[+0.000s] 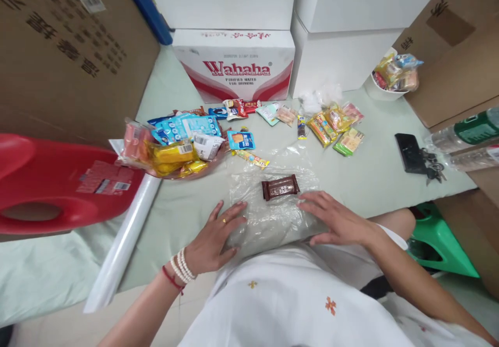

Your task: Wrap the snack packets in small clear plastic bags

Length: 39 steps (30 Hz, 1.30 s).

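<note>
A clear plastic bag (257, 222) lies flat on the cloth-covered table in front of me. On top of it rests a dark brown wrapped snack bar (280, 187), possibly more than one stacked. My left hand (218, 232), with a ring and bead bracelets, has its fingers spread at the bag's left edge. On the other side, my right hand (335, 217) is open over the bag's right edge, its fingertips close to the snack. Neither hand holds anything. Just beyond the bag are a yellow snack stick (252, 158) and a blue snack packet (240, 139).
A heap of packaged snacks (183, 139) sits at left, beside a red jug (58, 181) and a plastic roll (120, 248). More snacks (323, 129), a white bowl (384, 90), keys (432, 168) and bottles (468, 134) are at right. A Wahaha box (237, 66) stands behind.
</note>
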Available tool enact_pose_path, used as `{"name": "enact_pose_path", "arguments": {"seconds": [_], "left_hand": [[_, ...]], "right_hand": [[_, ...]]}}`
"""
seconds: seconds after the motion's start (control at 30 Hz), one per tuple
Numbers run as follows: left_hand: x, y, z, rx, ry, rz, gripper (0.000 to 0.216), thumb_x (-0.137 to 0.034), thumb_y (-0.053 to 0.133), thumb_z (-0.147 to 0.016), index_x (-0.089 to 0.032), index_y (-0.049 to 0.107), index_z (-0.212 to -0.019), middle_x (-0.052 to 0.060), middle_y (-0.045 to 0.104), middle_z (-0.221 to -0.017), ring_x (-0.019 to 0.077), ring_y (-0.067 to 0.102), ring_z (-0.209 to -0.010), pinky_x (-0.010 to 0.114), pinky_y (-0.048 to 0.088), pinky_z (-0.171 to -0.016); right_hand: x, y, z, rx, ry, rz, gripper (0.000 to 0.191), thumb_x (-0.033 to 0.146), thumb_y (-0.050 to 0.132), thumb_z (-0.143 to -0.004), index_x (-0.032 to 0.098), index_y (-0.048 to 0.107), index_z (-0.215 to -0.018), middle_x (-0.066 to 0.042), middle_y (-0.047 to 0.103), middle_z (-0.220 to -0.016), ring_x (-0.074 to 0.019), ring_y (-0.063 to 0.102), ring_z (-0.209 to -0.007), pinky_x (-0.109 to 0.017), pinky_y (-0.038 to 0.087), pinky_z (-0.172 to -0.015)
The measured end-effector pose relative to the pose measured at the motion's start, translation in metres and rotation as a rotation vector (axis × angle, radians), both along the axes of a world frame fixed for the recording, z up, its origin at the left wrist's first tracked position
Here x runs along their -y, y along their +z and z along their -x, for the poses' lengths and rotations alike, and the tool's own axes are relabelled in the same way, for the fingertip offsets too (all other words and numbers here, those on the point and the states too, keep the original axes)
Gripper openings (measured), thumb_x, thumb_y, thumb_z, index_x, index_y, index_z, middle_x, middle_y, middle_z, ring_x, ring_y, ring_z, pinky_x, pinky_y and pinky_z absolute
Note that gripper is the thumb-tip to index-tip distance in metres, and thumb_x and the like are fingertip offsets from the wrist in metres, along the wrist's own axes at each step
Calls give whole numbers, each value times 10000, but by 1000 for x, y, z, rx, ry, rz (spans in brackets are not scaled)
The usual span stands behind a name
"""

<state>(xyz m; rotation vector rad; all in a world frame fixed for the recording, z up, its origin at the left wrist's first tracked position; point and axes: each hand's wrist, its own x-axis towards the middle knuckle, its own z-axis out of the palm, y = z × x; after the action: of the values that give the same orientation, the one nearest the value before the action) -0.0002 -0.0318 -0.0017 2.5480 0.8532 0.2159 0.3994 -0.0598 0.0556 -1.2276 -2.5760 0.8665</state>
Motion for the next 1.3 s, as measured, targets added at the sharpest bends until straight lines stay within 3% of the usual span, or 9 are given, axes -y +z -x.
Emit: {"name": "enact_pose_path", "arguments": {"seconds": [0.17, 0.37, 0.53, 0.73, 0.83, 0.93, 1.03, 1.17, 1.3], "left_hand": [[-6, -7, -12, 68, 193, -13, 251, -302, 467, -1003, -262, 714, -1029, 86, 695, -1393, 235, 610, -1338, 540, 214, -1272], [-39, 6, -26, 267, 411, 106, 289, -360, 458, -982, -236, 718, -961, 76, 776, -1067, 238, 676, -1116, 435, 499, -1060], [-77, -4, -44, 219, 752, -5, 272, -446, 543, -892, -221, 658, -792, 90, 707, -849, 280, 619, -924, 474, 505, -939], [-64, -4, -44, 242, 1054, -255, 373, -417, 584, -874, -159, 618, -1141, 180, 653, -1145, 389, 539, -1163, 623, 378, -1058], [-32, 9, -50, 300, 994, -398, 360, -312, 521, -929, -162, 623, -1240, 192, 645, -1179, 390, 523, -1197, 626, 328, -1072], [-15, 21, -76, 257, 592, -423, 364, -239, 504, -948, -245, 692, -1260, 127, 723, -1143, 322, 595, -1138, 524, 350, -1047], [-23, 23, -111, 194, 340, -415, 407, -205, 497, -977, -258, 686, -1334, 99, 755, -1227, 271, 629, -1130, 442, 384, -943], [-42, 13, -136, 81, 311, -379, 342, -194, 509, -994, -215, 723, -1260, 110, 768, -1230, 266, 655, -993, 430, 392, -809], [-43, 6, -138, 41, 332, -369, 342, -189, 520, -993, -208, 717, -1272, 106, 756, -1269, 267, 662, -954, 439, 412, -792]], "right_hand": [[30, -32, -13, -66, -127, -12, 241, 318, 530, -1036, 259, 724, -1165, -131, 650, -1364, -280, 568, -1274, -509, 461, -1093], [-37, -1, -18, -164, -243, 22, 337, 386, 414, -1067, 213, 691, -982, -92, 715, -969, -216, 636, -928, -355, 509, -882], [-107, 5, -13, 94, -395, 57, 263, 318, 483, -1019, 172, 701, -1011, -57, 715, -905, -187, 627, -807, -275, 453, -767], [-154, 4, 11, 391, -402, -133, 347, 302, 547, -992, 160, 673, -1281, -151, 685, -1210, -291, 594, -1118, -345, 451, -901], [-164, 1, 31, 343, -326, -166, 490, 345, 552, -1006, 126, 564, -1443, -175, 631, -1353, -316, 539, -1236, -390, 429, -1019], [-172, -8, 52, 355, -340, -119, 704, 427, 628, -972, 95, 423, -1558, -208, 591, -1427, -344, 505, -1286, -427, 411, -1055], [-182, -15, 65, 396, -391, -61, 726, 434, 737, -896, 99, 512, -1500, -194, 695, -1256, -346, 550, -1220, -394, 429, -992], [-186, -7, 63, 329, -317, 62, 290, 278, 654, -950, 140, 760, -1182, -102, 769, -996, -236, 660, -971, -278, 429, -825], [-155, 13, 54, 201, -133, -11, 318, 256, 532, -1020, 181, 761, -1228, -75, 768, -1015, -187, 668, -895, -249, 405, -772]]}}
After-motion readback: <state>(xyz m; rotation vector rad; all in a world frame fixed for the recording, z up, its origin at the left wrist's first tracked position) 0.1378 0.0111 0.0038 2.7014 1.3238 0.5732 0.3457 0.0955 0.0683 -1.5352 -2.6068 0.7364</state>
